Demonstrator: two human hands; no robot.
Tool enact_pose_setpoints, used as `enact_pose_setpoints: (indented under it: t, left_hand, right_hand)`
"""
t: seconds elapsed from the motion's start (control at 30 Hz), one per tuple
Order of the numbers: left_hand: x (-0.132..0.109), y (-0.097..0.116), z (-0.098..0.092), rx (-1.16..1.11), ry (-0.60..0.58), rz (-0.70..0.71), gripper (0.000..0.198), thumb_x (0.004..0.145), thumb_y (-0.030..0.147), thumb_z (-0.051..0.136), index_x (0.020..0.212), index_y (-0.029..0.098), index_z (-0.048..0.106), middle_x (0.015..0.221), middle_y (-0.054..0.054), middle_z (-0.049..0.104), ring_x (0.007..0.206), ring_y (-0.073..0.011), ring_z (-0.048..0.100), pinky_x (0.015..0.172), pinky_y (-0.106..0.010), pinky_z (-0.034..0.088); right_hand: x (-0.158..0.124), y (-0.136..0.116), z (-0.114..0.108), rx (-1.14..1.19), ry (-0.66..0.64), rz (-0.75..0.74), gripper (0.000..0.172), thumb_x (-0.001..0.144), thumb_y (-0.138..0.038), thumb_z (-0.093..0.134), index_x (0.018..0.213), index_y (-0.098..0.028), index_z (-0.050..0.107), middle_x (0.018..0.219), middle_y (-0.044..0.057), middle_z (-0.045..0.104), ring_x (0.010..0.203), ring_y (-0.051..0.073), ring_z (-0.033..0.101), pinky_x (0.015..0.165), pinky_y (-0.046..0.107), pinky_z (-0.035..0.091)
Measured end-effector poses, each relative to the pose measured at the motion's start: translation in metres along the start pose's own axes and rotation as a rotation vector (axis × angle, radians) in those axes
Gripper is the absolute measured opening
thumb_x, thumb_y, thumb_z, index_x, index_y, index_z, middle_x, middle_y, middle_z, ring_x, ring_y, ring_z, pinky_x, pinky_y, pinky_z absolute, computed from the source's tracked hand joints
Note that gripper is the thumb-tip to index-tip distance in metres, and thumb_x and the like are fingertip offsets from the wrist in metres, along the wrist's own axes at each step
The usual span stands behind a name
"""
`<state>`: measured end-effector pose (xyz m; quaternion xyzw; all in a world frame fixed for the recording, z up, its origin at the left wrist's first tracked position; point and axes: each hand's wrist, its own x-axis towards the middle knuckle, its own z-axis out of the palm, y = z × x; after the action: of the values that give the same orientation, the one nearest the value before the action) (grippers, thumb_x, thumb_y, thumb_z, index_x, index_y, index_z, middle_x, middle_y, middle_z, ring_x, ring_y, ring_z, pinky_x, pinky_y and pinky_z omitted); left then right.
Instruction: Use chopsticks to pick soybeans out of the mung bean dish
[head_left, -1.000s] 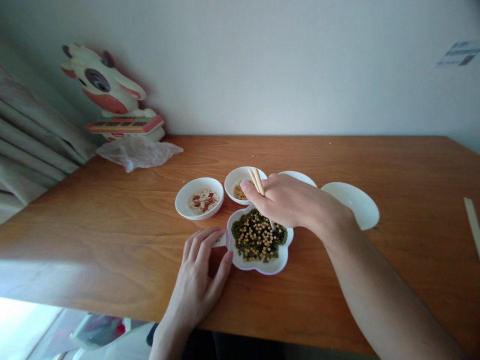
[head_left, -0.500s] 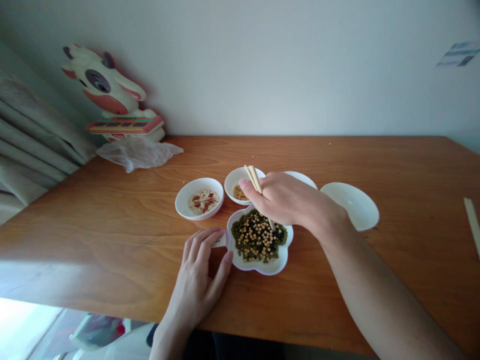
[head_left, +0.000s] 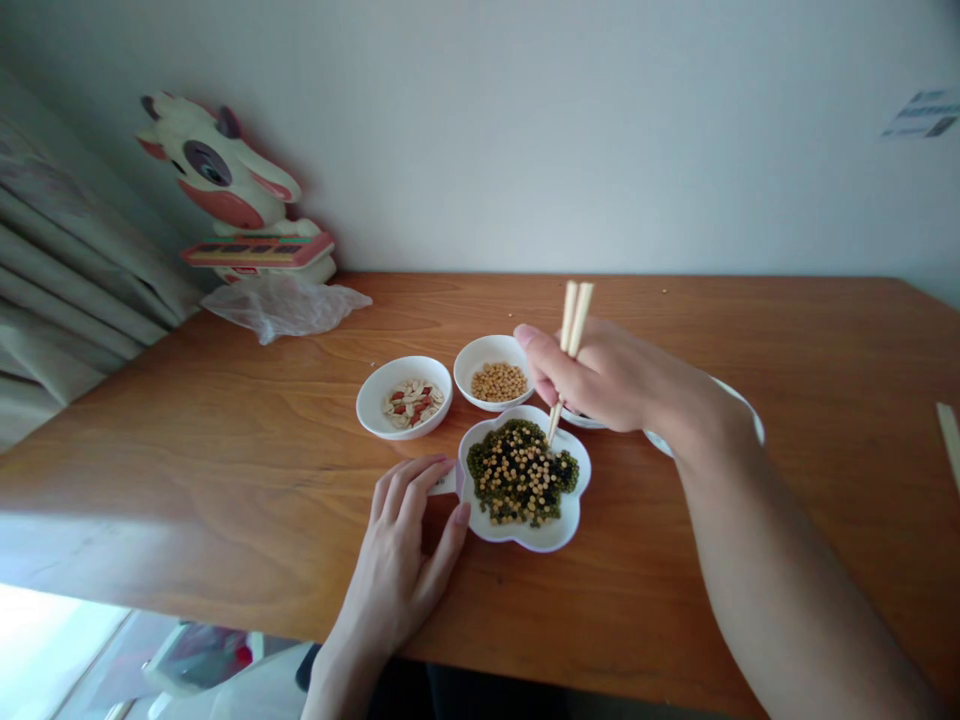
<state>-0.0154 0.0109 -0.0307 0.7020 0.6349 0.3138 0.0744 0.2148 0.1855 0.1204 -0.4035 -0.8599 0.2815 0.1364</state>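
Observation:
A white flower-shaped dish (head_left: pixel 556 528) with a side handle holds green beans, dark beans and pale yellow beans mixed together. My left hand (head_left: pixel 405 540) rests at its left, fingertips on the handle and thumb against the rim. In my right hand (head_left: pixel 619 380) is a pair of wooden chopsticks (head_left: pixel 574 325), their tips down among the beans at the dish's upper right. Behind the dish stand a white bowl of pale and reddish seeds (head_left: pixel 412 402) and a white bowl of yellow beans (head_left: pixel 499 382). My right hand partly covers another bowl (head_left: pixel 585 421).
A white bowl (head_left: pixel 750 412) at the right is mostly hidden by my right forearm. At the back left, a cow-shaped toy keyboard (head_left: pixel 247 215) stands by a crumpled plastic bag (head_left: pixel 289 308). A pale strip (head_left: pixel 949 440) lies at the right edge. A curtain (head_left: pixel 67 270) hangs left.
My right hand has shifted right and the chopsticks have tilted more upright, tips still in the beans. More of the yellow-bean bowl shows. My left hand stays on the dish.

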Motion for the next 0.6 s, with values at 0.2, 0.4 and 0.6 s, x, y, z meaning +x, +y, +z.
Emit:
enact_pose_setpoints:
  t: [0.2,0.4,0.6]
  left_hand:
    - [0.000,0.001,0.000,-0.007,-0.005,-0.006,0.042,0.108,0.034,0.059,0.149,0.029,0.051,0.149,-0.012,0.059,0.142,-0.0341,0.052,0.119,-0.058,0.048]
    - [-0.001,0.000,0.000,-0.024,-0.020,-0.017,0.043,0.109,0.034,0.059,0.150,0.029,0.050,0.151,-0.012,0.057,0.144,-0.0337,0.050,0.121,-0.058,0.047]
    - [-0.001,0.000,0.000,-0.027,-0.023,-0.017,0.043,0.109,0.034,0.059,0.151,0.029,0.049,0.150,-0.011,0.057,0.144,-0.0330,0.049,0.121,-0.058,0.047]
  right_hand:
    - [-0.006,0.026,-0.025,0.243,0.221,-0.067,0.072,0.108,-0.072,0.029,0.065,-0.022,0.058,0.059,0.002,0.057,0.058,0.016,0.055,0.063,0.031,0.042]
    - [-0.005,0.021,-0.020,0.250,0.449,-0.085,0.071,0.109,-0.066,0.026,0.063,-0.025,0.060,0.060,0.007,0.060,0.065,0.021,0.061,0.069,0.036,0.047]
    - [0.003,0.021,-0.010,0.247,0.447,-0.201,0.070,0.112,-0.062,0.023,0.068,-0.024,0.062,0.068,0.005,0.063,0.070,0.019,0.061,0.073,0.036,0.045]
